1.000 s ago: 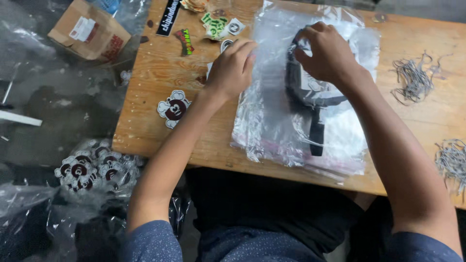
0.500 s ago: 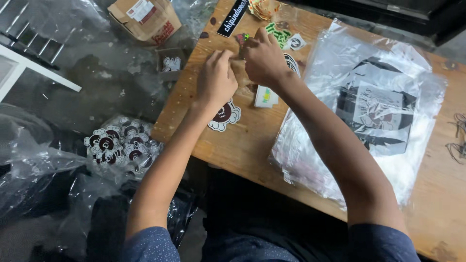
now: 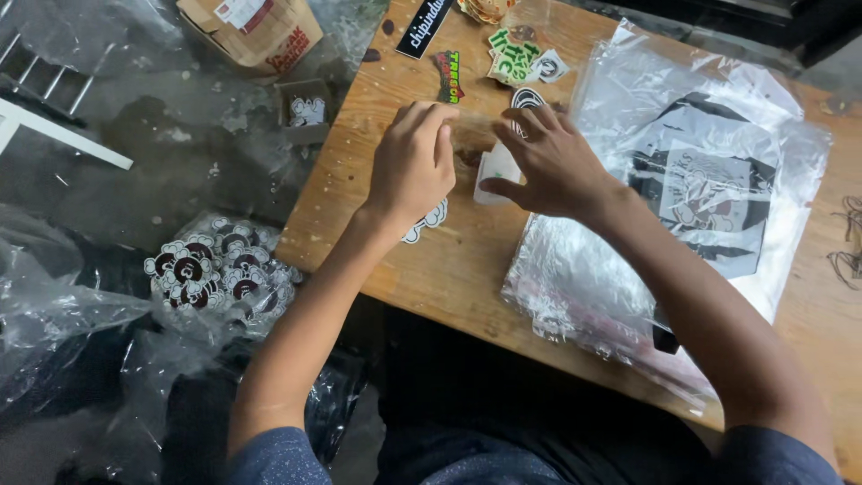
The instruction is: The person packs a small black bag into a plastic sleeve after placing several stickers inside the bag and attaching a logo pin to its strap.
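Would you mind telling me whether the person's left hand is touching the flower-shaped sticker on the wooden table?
Touching. The head view shows the left hand lying over the flower-shaped sticker, whose scalloped edge pokes out beneath the palm.

Wooden table (image 3: 431,260), worn top w/ dark spots. Flat on it: small clear plastic sleeve (image 3: 471,126) right at the fingertips (image 3: 440,115) of left hand; pale card (image 3: 496,171) under right thumb; cloud-edged brown sticker (image 3: 427,219) under left wrist. Beyond the fingers: black strip sticker (image 3: 425,22), red-green sticker (image 3: 448,75), green-white stickers (image 3: 514,56). Behind right hand, stack of clear bags (image 3: 628,296) w/ bagged black-white garment (image 3: 709,193) on top.
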